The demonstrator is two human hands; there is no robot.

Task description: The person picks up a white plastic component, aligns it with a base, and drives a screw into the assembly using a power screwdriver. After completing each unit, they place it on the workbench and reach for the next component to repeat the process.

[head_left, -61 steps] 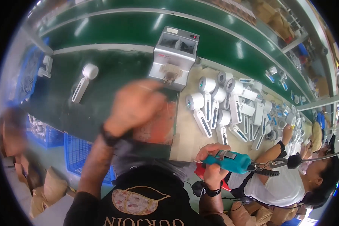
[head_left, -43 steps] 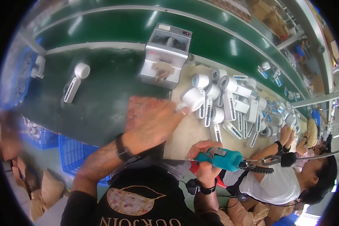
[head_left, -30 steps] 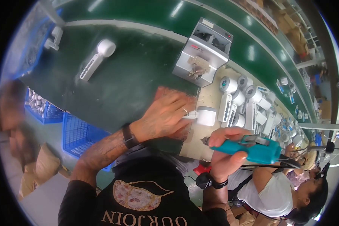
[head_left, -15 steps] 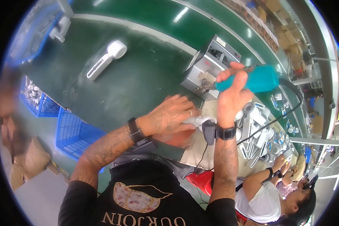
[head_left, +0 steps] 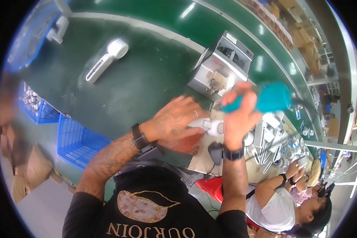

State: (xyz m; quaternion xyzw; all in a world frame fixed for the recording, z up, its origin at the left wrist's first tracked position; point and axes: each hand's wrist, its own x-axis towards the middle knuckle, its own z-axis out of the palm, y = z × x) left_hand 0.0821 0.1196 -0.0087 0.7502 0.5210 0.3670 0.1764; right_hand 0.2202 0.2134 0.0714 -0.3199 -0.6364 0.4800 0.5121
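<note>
Pinching the white device (head_left: 215, 127) near the reddish mat (head_left: 182, 144), the fingers of your left hand (head_left: 176, 117) held it in the head view; your right hand's (head_left: 242, 115) wrapped the teal tool (head_left: 273, 97). Firm support and straight alignment probably mattered.

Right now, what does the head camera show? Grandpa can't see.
The left hand holds a white handheld fan; the right hand, a teal electric screwdriver. Beyond them stands a grey screw feeder, with more fans to the right.

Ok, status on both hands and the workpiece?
Left hand gripping white device by its handle. Right hand gripping teal tool, blurred. Device's grille end partly hidden behind right hand.
</note>
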